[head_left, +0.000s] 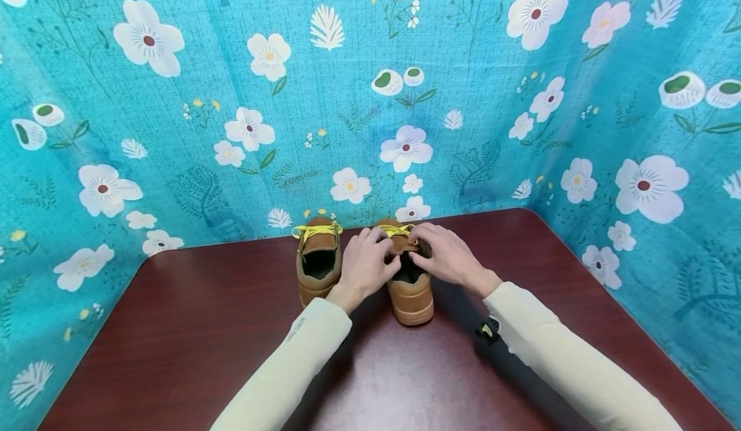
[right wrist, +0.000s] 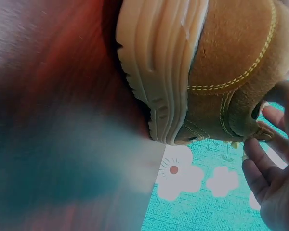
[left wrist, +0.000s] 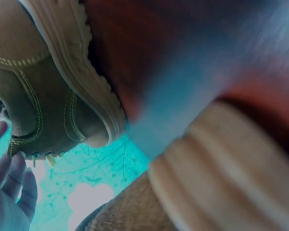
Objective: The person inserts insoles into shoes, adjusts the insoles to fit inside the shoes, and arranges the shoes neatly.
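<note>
A brown shoe (head_left: 412, 299) with yellow laces (head_left: 395, 230) stands upright on the table, its heel toward me. My left hand (head_left: 366, 265) grips the left edge of its opening, thumb bent in toward the inside. From the other side my right hand (head_left: 448, 254) pinches near the tongue (head_left: 403, 245), with the thumb over the opening. In the right wrist view, fingertips meet the upper of this stitched shoe (right wrist: 221, 62) close to the laces. A matching brown shoe (head_left: 320, 273) stands just left of my left hand, laced in yellow too.
The dark red table (head_left: 231, 328) has rounded back corners. Behind it and along the right hangs a turquoise flowered cloth (head_left: 324, 116). A small black object with a yellow mark (head_left: 488, 332) shows beneath my right sleeve (head_left: 538, 321).
</note>
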Tool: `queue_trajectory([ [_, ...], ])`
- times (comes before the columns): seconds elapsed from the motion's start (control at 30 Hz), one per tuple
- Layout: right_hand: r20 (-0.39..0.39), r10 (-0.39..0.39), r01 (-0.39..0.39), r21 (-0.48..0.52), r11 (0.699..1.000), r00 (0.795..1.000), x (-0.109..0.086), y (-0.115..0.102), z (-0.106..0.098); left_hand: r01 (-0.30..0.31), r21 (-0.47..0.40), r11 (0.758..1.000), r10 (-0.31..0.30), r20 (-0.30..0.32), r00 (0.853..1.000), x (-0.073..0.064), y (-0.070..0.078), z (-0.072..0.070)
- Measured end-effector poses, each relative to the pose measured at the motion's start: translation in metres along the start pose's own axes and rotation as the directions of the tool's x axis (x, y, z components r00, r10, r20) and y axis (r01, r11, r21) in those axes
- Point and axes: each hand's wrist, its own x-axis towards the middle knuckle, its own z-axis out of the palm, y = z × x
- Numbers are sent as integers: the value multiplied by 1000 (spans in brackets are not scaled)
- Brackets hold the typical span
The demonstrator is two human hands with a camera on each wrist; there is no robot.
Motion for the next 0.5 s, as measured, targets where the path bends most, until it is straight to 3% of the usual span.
queue_trajectory([
  [0.13,-13,110,-108,111,988,994,-14,-2,-8,100,-205,974,-116,-68,991,-11,6,-3],
  [0.2,-11,171,-167,141,976,985,-21,-4,-11,180,-278,944,-205,-65,977,-16,10,-5],
  [0.27,11,220,-219,165,962,975,-28,-5,-14,283,-355,891,-313,-31,949,-22,15,-7],
  [0.3,25,237,-237,173,956,971,-31,-6,-15,343,-383,858,-373,-4,928,-25,17,-8],
  [0.37,69,271,-279,201,939,960,-39,-8,-17,476,-446,758,-494,84,865,-31,23,-10],
  [0.43,123,291,-312,234,921,949,-47,-9,-18,592,-510,624,-592,186,784,-37,27,-12],
  [0.5,187,293,-335,265,904,938,-54,-9,-17,662,-566,491,-634,289,717,-42,31,-13],
])
